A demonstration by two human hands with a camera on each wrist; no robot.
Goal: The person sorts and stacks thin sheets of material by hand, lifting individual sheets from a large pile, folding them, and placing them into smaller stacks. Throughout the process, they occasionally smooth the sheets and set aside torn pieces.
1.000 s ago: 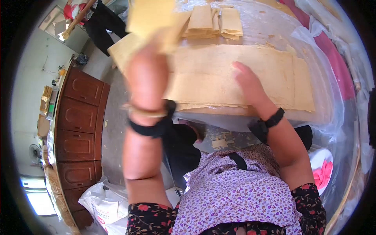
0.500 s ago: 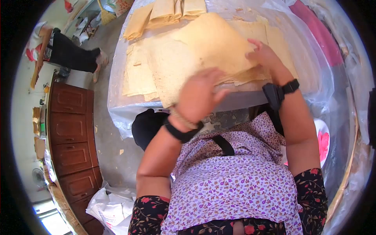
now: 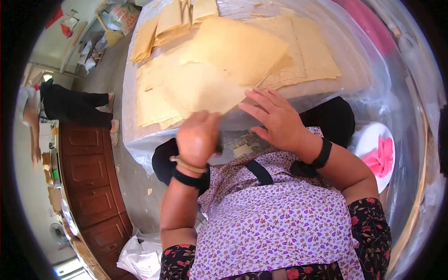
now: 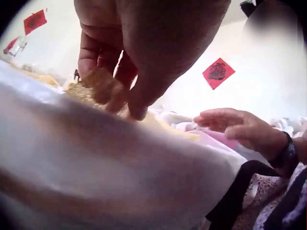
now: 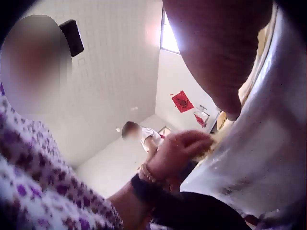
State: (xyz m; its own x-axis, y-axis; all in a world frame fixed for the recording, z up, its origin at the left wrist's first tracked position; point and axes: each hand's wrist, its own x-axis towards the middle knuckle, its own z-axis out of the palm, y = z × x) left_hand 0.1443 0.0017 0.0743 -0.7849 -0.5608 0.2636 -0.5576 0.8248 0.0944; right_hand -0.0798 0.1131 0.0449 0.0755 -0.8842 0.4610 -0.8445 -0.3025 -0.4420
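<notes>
Apparently to control its near edge, the left hand pinches a thin, yellow, papery sheet with its fingers, lying over similar flat yellow sheets on the plastic-covered surface; the right hand, fingers extended, holding nothing, hovers just beside, perhaps for guiding.

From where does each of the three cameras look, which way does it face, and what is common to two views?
Head: worn on the head, facing forward and down at the pale sheets on the table; the left hand, right hand and both forearms show.
Left wrist: on that wrist, facing along the left hand, which pinches a sheet; the right hand shows beyond.
Right wrist: on that wrist, facing past the right hand towards the left hand.
Shared: both wrist views show both hands and red papers on the wall.
</notes>
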